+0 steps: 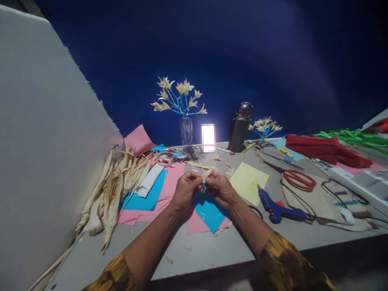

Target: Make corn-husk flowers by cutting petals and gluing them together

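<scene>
Over the middle of the table, my left hand (187, 190) and my right hand (222, 189) meet with their fingers pinched together. Between the fingertips both grip a small pale piece of corn husk (206, 174). A bit of bright blue shows just under it; whether it is a stem or paper I cannot tell. Below my hands lie a blue sheet of paper (214, 214) and a pink sheet (194, 226), with husk scraps around them. Just beyond my fingers, a strip of husk (198, 165) rests on the table.
Dried corn husks (110, 198) are heaped at the left by a tape roll (165, 159). Husk flowers (182, 91) stand in a glass vase (186, 135), near a flask (239, 129). At the right are a blue glue gun (277, 208), scissors (298, 180) and red cloth (324, 150).
</scene>
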`<state>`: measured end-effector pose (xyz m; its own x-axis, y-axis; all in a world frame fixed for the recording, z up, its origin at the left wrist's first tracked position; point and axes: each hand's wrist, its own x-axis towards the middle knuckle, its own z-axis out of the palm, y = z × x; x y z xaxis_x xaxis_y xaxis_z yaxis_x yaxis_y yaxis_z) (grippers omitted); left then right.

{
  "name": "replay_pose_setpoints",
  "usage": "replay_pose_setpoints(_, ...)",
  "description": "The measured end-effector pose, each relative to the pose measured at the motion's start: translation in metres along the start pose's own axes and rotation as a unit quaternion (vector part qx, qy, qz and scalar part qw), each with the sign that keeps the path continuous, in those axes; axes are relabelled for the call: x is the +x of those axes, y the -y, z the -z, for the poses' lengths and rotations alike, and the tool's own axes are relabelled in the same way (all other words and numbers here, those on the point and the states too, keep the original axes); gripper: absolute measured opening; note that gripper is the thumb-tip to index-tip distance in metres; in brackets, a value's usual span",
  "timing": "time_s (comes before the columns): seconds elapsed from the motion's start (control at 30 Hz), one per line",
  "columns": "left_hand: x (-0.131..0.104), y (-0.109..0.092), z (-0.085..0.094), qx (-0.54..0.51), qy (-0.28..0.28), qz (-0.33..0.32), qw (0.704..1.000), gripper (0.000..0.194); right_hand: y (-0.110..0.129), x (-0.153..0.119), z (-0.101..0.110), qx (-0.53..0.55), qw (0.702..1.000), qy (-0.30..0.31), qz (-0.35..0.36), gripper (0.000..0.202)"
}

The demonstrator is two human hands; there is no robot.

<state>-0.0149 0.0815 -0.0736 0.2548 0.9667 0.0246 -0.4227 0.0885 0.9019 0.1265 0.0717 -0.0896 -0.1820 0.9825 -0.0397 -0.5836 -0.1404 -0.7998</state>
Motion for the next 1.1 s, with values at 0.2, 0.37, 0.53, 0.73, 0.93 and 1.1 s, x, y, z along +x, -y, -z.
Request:
replay_pose_setpoints(0.2, -0.001, 0.0, -0.001, -0.04, -0.002, 0.021, 0.999, 0.034, -0.003, 0.001, 0.004, 0.064, 0.998, 0.009, -0.006, 0.041)
replay_pose_setpoints(0.37, 0.001, 0.004, 0.0, 0.01, -0.078, -0.03, 0.996, 0.024, -0.01, 0.002, 0.003, -0.019, 1.0, -0.017, -0.004, 0.04)
replay_pose_setpoints(0.53, 0.001, 0.008, 0.001, -0.012, -0.067, -0.005, 0.998, 0.028, -0.009, 0.005, 0.002, -0.046, 0.998, -0.038, 0.009, 0.037)
replay_pose_setpoints(0.73, 0.002, 0.01, 0.002, -0.074, -0.078, 0.042, 0.993, 0.037, -0.01, 0.006, 0.003, -0.076, 0.989, -0.105, 0.072, 0.031)
replay_pose_setpoints(0.93, 0.0, 0.014, 0.001, -0.083, -0.1, 0.065, 0.989, 0.037, -0.018, 0.008, 0.001, -0.143, 0.971, -0.149, 0.123, 0.031)
replay_pose_setpoints(1.1, 0.001, 0.018, 0.002, -0.091, -0.108, 0.057, 0.988, 0.033, -0.022, 0.009, 0.0, -0.132, 0.975, -0.138, 0.114, 0.028)
